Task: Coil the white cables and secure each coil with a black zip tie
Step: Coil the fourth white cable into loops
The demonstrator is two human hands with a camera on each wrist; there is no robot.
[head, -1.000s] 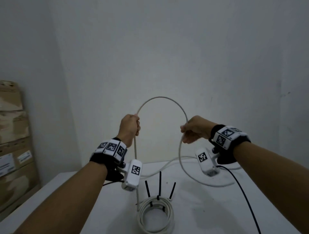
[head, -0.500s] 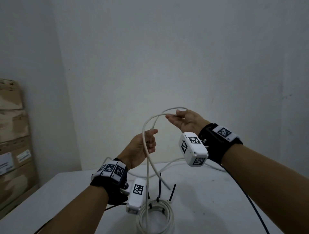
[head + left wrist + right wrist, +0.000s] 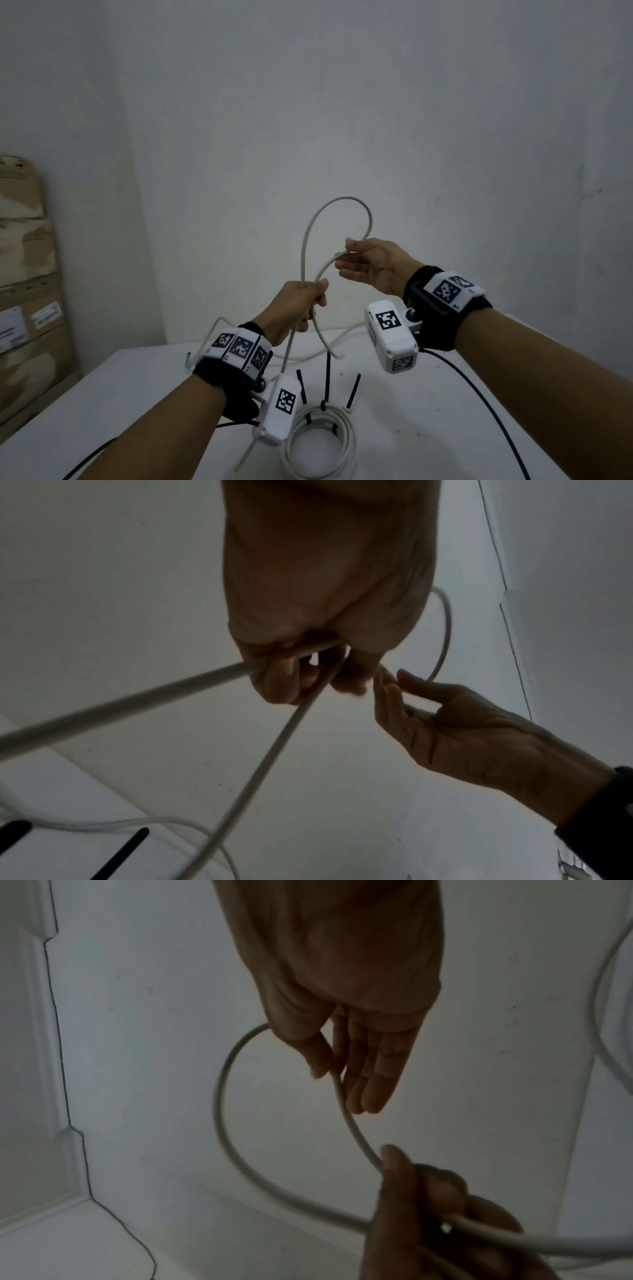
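A loose white cable (image 3: 302,250) arches into a loop in the air in front of me. My left hand (image 3: 301,308) grips two strands of it in a fist below the loop (image 3: 291,674). My right hand (image 3: 356,263) is just up and right of it. Its fingers are straight, and the cable (image 3: 219,1096) runs between thumb and fingers (image 3: 359,1064). The cable's free tail hangs from my left fist to the table. A finished white coil (image 3: 347,442) lies near the table's front, with three black zip ties (image 3: 328,380) sticking up from it.
The white table (image 3: 428,411) stands in a corner of pale walls. More slack of the loose cable lies along its back. Stacked cardboard boxes (image 3: 27,274) stand at the left. Black leads (image 3: 479,394) from the wrist cameras trail across the tabletop.
My right hand carried its part of the cable over to the left hand, closing the wide arch into a loop. The left hand took that second strand, and the right hand's fingers straightened.
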